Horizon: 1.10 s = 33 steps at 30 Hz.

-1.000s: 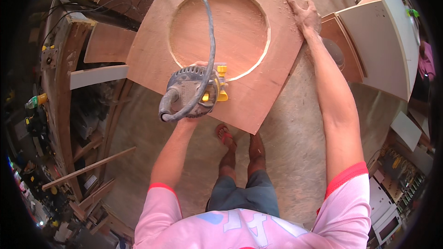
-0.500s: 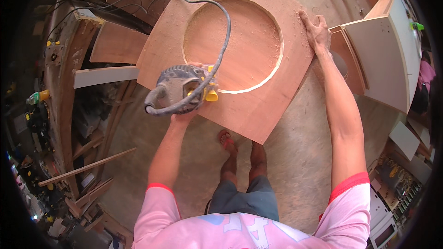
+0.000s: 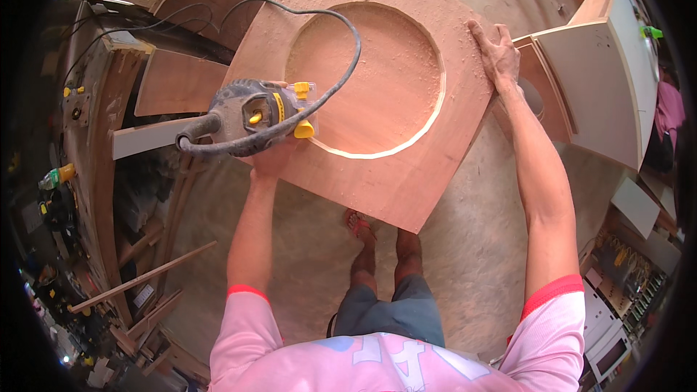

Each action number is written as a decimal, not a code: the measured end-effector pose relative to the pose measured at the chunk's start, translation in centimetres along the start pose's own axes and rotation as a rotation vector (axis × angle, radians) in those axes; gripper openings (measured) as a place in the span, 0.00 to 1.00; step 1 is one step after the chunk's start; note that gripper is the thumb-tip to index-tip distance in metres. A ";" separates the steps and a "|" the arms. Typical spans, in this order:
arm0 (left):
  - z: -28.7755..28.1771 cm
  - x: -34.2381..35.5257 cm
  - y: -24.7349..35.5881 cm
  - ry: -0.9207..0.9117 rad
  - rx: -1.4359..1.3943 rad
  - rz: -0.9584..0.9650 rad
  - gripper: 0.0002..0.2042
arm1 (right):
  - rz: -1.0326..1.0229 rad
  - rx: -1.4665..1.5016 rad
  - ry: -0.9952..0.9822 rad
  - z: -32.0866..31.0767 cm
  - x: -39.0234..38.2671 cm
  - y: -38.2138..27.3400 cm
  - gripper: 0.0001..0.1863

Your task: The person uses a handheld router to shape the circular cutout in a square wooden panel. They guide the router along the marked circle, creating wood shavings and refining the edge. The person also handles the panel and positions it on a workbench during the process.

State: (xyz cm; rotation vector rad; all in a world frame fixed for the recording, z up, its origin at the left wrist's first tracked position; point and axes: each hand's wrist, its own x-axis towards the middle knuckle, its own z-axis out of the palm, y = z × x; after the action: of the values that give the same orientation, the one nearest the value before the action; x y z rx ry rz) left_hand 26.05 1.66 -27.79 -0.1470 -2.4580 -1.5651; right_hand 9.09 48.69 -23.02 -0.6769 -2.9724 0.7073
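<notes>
My left hand (image 3: 274, 160) is wrapped round a trim router (image 3: 239, 117), dark grey and dusty with yellow knobs and a clear base. The router lies tilted over the left edge of a reddish plywood board (image 3: 392, 185), its clear base toward the board's round cut. That cut is a large circle with a pale rim (image 3: 377, 154), and wood shavings are scattered over and around it. At the board's right edge my right hand (image 3: 501, 62) rests with fingers stretched and apart. The router's bit is hidden from view.
The router's black cord (image 3: 356, 36) loops over the board toward the far left. On the left stands a wooden frame (image 3: 120, 101) with offcuts, and a long thin stick (image 3: 145, 276) juts out nearer me. A white-sided cabinet (image 3: 595, 80) stands at the right.
My left hand has moved the router to the left, away from the circle's rim, and turned it so that its knobs show more. My right hand stays at the board's edge.
</notes>
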 end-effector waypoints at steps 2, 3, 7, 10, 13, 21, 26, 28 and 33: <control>0.2 1.5 1.2 0.024 -0.069 -0.010 0.29 | -0.016 0.011 0.010 0.0 0.0 0.1 0.63; 0.3 2.1 1.7 0.036 -0.097 -0.016 0.29 | -0.024 0.027 0.014 0.1 0.0 0.1 0.63; 0.7 4.9 3.5 0.082 -0.184 -0.022 0.30 | -0.028 0.039 0.015 0.0 0.0 0.0 0.63; 0.9 7.1 4.3 0.101 -0.220 -0.023 0.31 | -0.021 0.040 -0.001 -0.1 0.0 0.0 0.62; 1.2 9.0 4.5 0.082 -0.293 0.048 0.34 | -0.004 0.067 -0.020 -0.2 0.0 -0.1 0.61; 2.3 12.0 4.3 0.180 -0.227 0.058 0.29 | -0.025 0.049 -0.007 -0.1 -0.1 -0.1 0.61; 3.0 13.9 4.0 0.145 -0.327 0.100 0.33 | -0.017 0.034 -0.001 -0.2 -0.2 -0.3 0.61; 3.1 14.5 3.8 0.136 -0.331 0.066 0.33 | -0.039 0.057 0.000 -0.2 -0.2 -0.3 0.61; 3.2 15.3 3.7 0.136 -0.224 0.046 0.27 | -0.040 0.079 -0.030 0.0 -0.2 0.0 0.62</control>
State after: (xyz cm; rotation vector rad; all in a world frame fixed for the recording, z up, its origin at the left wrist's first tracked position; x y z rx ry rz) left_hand 11.49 5.55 -22.13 -0.1285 -2.1593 -1.7649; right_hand 9.29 48.63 -23.04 -0.6058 -2.9572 0.8346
